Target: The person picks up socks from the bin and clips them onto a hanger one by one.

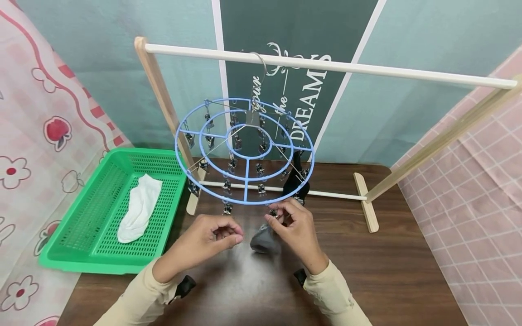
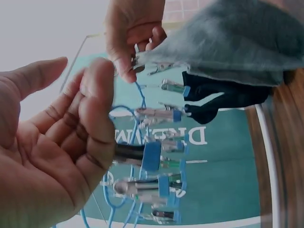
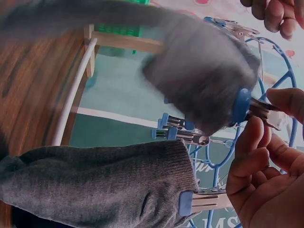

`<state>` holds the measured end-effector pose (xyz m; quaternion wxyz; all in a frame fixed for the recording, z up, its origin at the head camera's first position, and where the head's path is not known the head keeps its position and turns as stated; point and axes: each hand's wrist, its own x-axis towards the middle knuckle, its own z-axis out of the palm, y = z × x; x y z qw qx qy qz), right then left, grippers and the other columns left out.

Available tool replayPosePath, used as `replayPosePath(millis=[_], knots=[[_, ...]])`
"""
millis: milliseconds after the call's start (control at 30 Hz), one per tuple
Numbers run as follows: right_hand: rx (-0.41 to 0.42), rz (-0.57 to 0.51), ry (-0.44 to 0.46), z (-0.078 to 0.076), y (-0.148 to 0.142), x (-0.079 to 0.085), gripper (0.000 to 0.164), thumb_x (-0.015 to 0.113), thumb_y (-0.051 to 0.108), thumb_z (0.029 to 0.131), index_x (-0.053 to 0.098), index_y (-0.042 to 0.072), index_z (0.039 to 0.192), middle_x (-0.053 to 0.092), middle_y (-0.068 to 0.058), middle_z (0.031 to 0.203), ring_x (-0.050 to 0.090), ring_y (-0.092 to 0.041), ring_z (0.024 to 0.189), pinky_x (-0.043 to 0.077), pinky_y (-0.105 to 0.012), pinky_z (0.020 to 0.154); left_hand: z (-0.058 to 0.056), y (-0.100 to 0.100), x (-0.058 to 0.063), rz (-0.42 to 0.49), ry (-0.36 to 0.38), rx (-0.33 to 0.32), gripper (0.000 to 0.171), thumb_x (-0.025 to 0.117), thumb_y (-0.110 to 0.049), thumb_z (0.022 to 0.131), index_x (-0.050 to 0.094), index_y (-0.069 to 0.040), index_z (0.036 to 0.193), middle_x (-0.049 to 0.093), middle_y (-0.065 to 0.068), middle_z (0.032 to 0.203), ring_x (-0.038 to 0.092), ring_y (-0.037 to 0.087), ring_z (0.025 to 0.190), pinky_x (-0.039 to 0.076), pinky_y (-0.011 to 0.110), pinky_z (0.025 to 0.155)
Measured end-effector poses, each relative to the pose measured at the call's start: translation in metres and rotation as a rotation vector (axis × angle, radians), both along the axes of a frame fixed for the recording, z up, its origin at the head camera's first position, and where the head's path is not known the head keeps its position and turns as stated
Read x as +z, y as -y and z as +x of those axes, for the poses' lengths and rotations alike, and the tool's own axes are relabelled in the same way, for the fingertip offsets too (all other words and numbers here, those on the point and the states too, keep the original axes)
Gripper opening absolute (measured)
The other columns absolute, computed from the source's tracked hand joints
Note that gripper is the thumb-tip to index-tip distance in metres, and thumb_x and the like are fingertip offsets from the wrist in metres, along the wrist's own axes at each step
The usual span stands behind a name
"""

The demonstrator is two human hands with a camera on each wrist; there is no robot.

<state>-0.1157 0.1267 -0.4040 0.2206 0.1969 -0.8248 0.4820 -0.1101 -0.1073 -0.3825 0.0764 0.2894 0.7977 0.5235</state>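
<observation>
My right hand (image 1: 297,231) pinches a metal clip (image 3: 259,111) with blue tips at the front right of the round blue hanger (image 1: 245,203). A grey sock (image 3: 204,71) hangs from that clip, blurred in the right wrist view. Just left of it, my left hand (image 1: 205,240) holds nothing, its fingers loosely bent, apart from the sock. Beside the pinched clip, a dark sock (image 3: 104,183) with a ribbed cuff is held by another clip (image 3: 202,202). In the head view a black sock (image 1: 295,183) hangs at the hanger's right side.
The hanger hooks over the white rail (image 1: 326,65) of a wooden stand (image 1: 163,95). Several unloaded clips dangle from its rings. On the left, a green basket (image 1: 173,217) contains a white sock (image 1: 140,208). A brown wooden table (image 1: 391,271) lies under everything.
</observation>
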Motion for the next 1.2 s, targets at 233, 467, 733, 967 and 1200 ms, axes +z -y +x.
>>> replayPosePath(millis=[233, 467, 733, 967, 1200], knots=[[-0.02, 0.024, -0.023, -0.008, -0.006, -0.022, 0.021, 0.082, 0.002, 0.074, 0.071, 0.008, 0.092, 0.053, 0.001, 0.077, 0.055, -0.017, 0.061, 0.044, -0.019, 0.055, -0.001, 0.025, -0.002, 0.239, -0.084, -0.052, 0.018, 0.071, 0.002, 0.083, 0.064, -0.015, 0.081, 0.057, -0.004, 0.066, 0.046, 0.007, 0.053, 0.038, 0.022, 0.042], [-0.041, 0.049, -0.061, -0.009, -0.006, -0.026, 0.022, 0.082, 0.004, 0.073, 0.07, 0.005, 0.092, 0.054, 0.001, 0.078, 0.055, -0.011, 0.062, 0.044, -0.017, 0.055, -0.016, 0.053, -0.003, 0.442, -0.168, 0.091, 0.026, 0.059, 0.016, 0.082, 0.056, -0.007, 0.07, 0.054, 0.004, 0.059, 0.048, 0.012, 0.049, 0.04, 0.025, 0.042], [-0.071, 0.026, -0.053, -0.008, -0.005, -0.028, 0.028, 0.084, 0.003, 0.071, 0.066, 0.005, 0.092, 0.056, -0.002, 0.079, 0.056, -0.01, 0.063, 0.048, -0.024, 0.053, -0.039, 0.082, -0.002, 0.392, -0.179, 0.416, 0.022, 0.06, 0.009, 0.089, 0.058, 0.003, 0.068, 0.053, 0.012, 0.054, 0.048, 0.017, 0.044, 0.041, 0.022, 0.044], [-0.127, 0.025, -0.027, -0.005, -0.005, -0.028, 0.031, 0.085, 0.007, 0.07, 0.06, 0.006, 0.089, 0.057, -0.003, 0.078, 0.056, -0.01, 0.06, 0.044, -0.018, 0.051, -0.054, 0.099, 0.004, 0.213, -0.13, 0.66, 0.009, 0.055, 0.0, 0.094, 0.059, 0.007, 0.089, 0.063, 0.005, 0.064, 0.055, 0.014, 0.046, 0.046, 0.022, 0.047], [-0.142, 0.038, -0.028, -0.007, -0.006, -0.028, 0.03, 0.084, 0.006, 0.07, 0.057, 0.008, 0.084, 0.055, -0.002, 0.075, 0.056, -0.011, 0.061, 0.041, -0.015, 0.051, -0.088, 0.137, -0.018, -0.015, -0.103, 0.819, 0.013, 0.055, -0.016, 0.095, 0.058, -0.006, 0.104, 0.065, -0.008, 0.072, 0.059, 0.013, 0.052, 0.046, 0.022, 0.055]])
